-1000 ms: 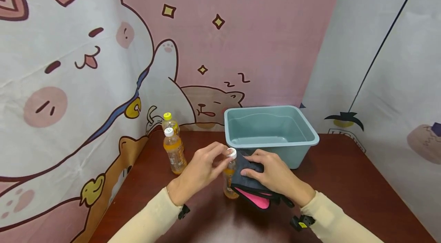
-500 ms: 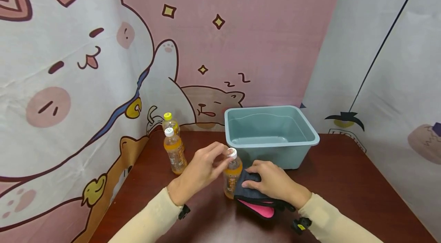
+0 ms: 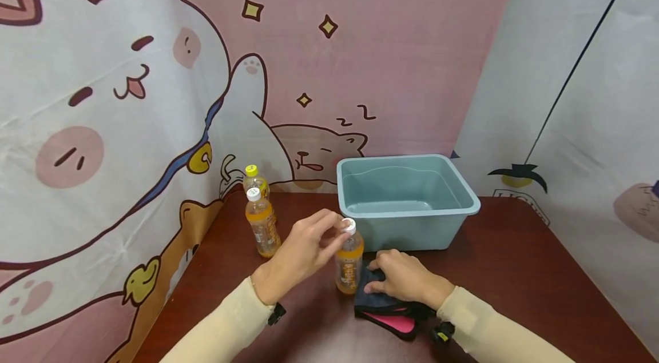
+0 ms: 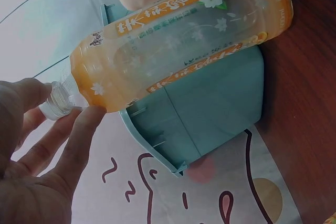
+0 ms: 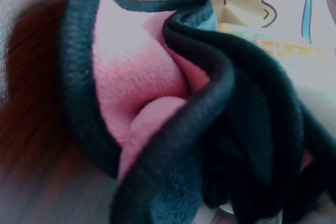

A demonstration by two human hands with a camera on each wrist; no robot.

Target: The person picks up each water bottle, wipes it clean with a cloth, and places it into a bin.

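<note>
My left hand [image 3: 304, 248] pinches the white cap of a clear plastic bottle [image 3: 349, 266] with an orange label, which stands upright on the table. In the left wrist view, thumb and fingers close round the cap, and the bottle [image 4: 178, 40] fills the upper middle. Just right of the bottle, my right hand [image 3: 409, 277] grips a folded dark grey cloth [image 3: 393, 322] with a pink underside and black edging. That cloth [image 5: 136, 51] is bunched up large in the right wrist view and hides most of the right fingers.
Behind the hands stands a grey-blue plastic tub [image 3: 407, 231]. Two more bottles are upright at the left: a white-capped bottle [image 3: 264, 228] and, partly hidden behind it, a yellow-capped bottle [image 3: 255, 180]. A printed curtain [image 3: 412, 54] hangs behind the dark red table [image 3: 515, 271].
My right hand has moved the cloth down and slightly right, off the bottle's side, so its label shows. The left hand has stayed on the cap.
</note>
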